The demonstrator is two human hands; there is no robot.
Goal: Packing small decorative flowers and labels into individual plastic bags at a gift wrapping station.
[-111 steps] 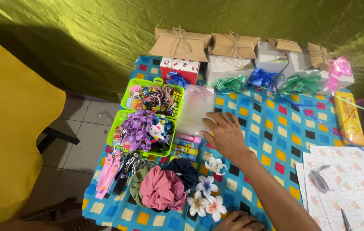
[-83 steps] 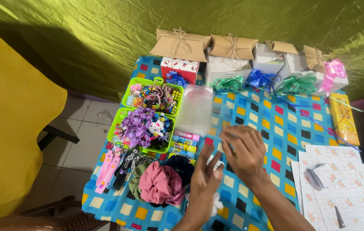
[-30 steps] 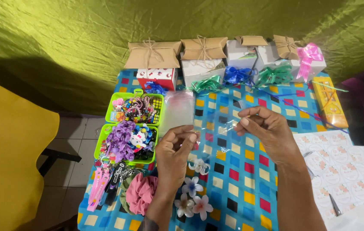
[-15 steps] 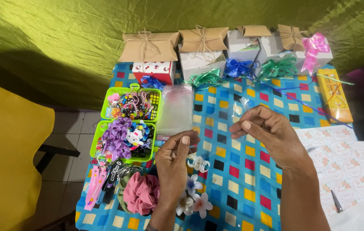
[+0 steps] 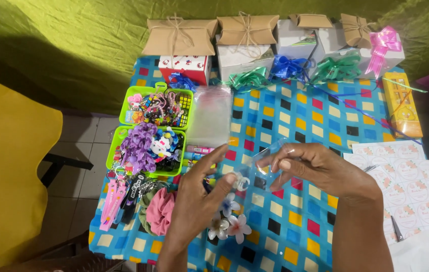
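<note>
Above the checked bench, my right hand pinched a small clear bag by its mouth while my left hand nipped a white flower clip beside it, best fed in slowly.

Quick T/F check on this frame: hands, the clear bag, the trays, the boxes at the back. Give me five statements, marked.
1. The right hand pinches a small clear plastic bag. True.
2. The left hand holds a pair of scissors. False: it holds a small white item at the bag's mouth.
3. Two green trays of trinkets sit on the left side of the table. True.
4. The tablecloth is plain white. False: it is blue with coloured checks.
5. The brown pillow boxes lie at the near edge. False: they sit at the far edge, by the green backdrop.
</note>
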